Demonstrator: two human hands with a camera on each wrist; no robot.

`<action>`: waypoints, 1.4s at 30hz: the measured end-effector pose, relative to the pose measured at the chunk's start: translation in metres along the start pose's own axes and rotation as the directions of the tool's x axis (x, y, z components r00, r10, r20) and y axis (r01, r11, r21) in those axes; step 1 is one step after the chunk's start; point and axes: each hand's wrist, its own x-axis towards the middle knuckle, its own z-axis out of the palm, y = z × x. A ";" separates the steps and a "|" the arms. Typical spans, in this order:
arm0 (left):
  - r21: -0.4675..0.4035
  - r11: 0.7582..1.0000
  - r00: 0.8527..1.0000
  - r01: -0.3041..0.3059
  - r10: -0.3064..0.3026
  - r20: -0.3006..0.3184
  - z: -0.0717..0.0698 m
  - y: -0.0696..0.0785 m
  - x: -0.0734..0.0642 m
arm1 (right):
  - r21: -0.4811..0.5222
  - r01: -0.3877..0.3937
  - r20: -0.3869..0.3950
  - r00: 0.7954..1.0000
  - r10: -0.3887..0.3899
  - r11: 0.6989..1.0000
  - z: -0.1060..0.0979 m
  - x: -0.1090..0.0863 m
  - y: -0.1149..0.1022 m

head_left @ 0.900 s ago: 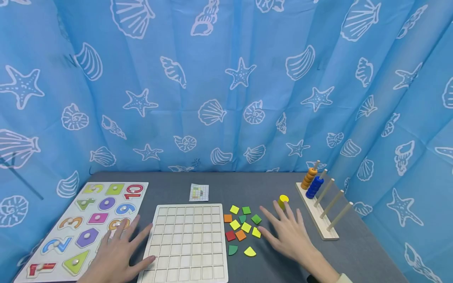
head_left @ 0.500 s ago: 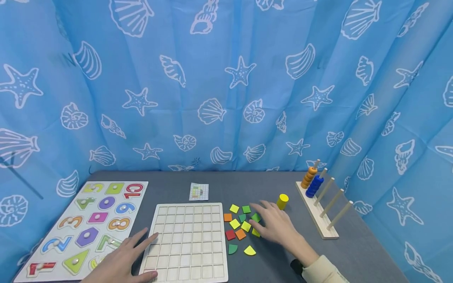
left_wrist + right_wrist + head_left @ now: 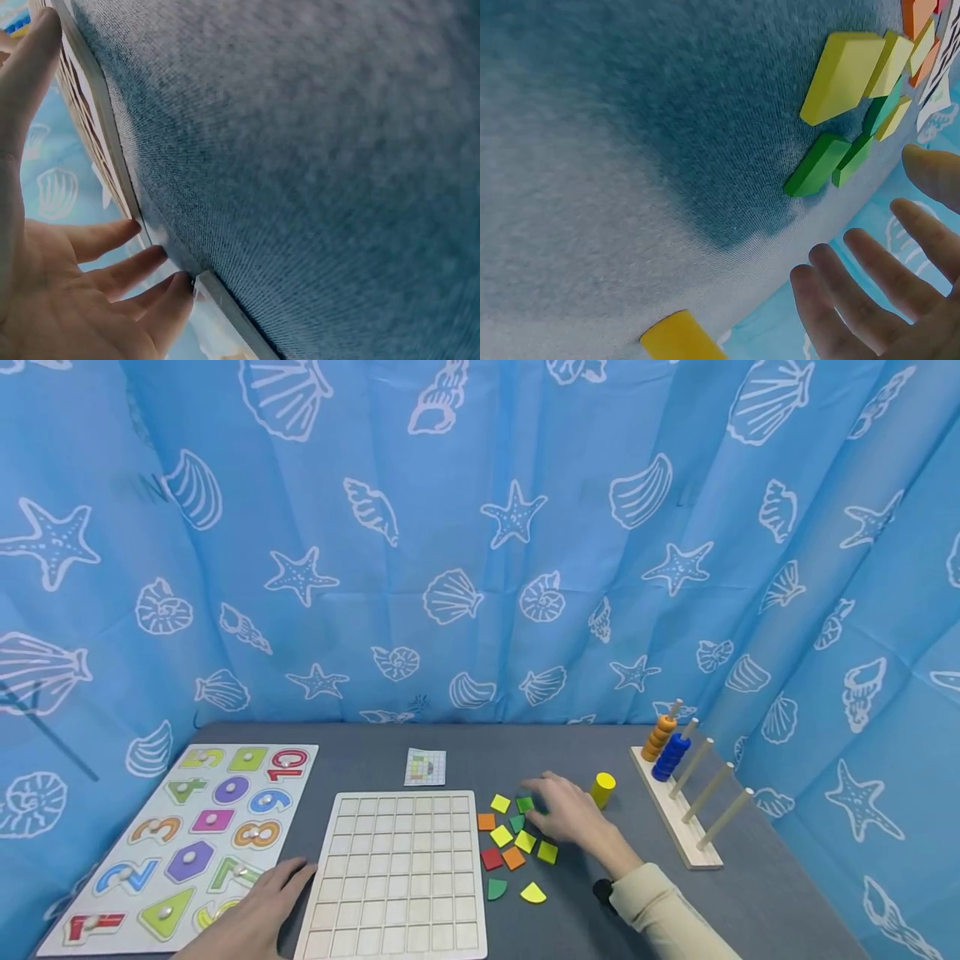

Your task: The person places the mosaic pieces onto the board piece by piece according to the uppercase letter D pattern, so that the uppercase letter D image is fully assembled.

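Note:
My left hand (image 3: pixel 258 914) lies at the left edge of a pale wooden grid board (image 3: pixel 397 877). In the left wrist view its thumb and a fingertip are at the board's side, fingers extended and apart. My right hand (image 3: pixel 566 810) hovers over the loose tiles with relaxed fingers, holding nothing. Beneath and beside it are a green square tile (image 3: pixel 524 804), a dark green tile (image 3: pixel 517 823) and a yellow-green tile (image 3: pixel 547 852). The right wrist view shows another green tile (image 3: pixel 817 165) below the fingers. A yellow cylinder (image 3: pixel 602 790) stands just right of this hand.
Orange, red and yellow tiles lie right of the board, among them a red tile (image 3: pixel 492 859). A small patterned card (image 3: pixel 425 767) lies behind the board. At left is a number puzzle (image 3: pixel 176 852); at right, a peg stand (image 3: pixel 686 835) with orange and blue beads.
My right hand has moved left and slightly away from me, over the green tiles, uncovering the yellow cylinder. My left hand has drawn back toward me from the board's top to its left edge.

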 end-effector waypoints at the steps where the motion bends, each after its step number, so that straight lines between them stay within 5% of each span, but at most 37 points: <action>1: 0.007 1.000 1.000 -0.001 0.001 -0.001 0.000 0.000 0.000 | 0.000 -0.008 0.010 1.000 0.008 1.000 0.001 0.002 0.001; 9: -0.078 0.996 0.996 0.045 -0.040 0.076 -0.007 0.005 0.005 | 0.070 -0.039 0.098 0.995 0.033 0.997 0.002 0.013 0.001; 17: -0.047 0.991 0.982 0.122 -0.114 0.149 -0.012 0.010 0.011 | 0.100 -0.058 0.129 0.991 0.045 0.993 0.005 0.018 -0.001; 27: 0.010 0.999 0.994 0.045 -0.046 0.098 -0.012 0.010 0.011 | 0.128 -0.086 0.158 0.985 0.065 0.988 0.006 0.022 0.000; 42: 0.028 0.999 0.994 0.041 -0.044 0.100 -0.009 0.010 0.013 | 0.073 -0.095 0.093 0.992 0.088 0.993 0.008 0.020 -0.001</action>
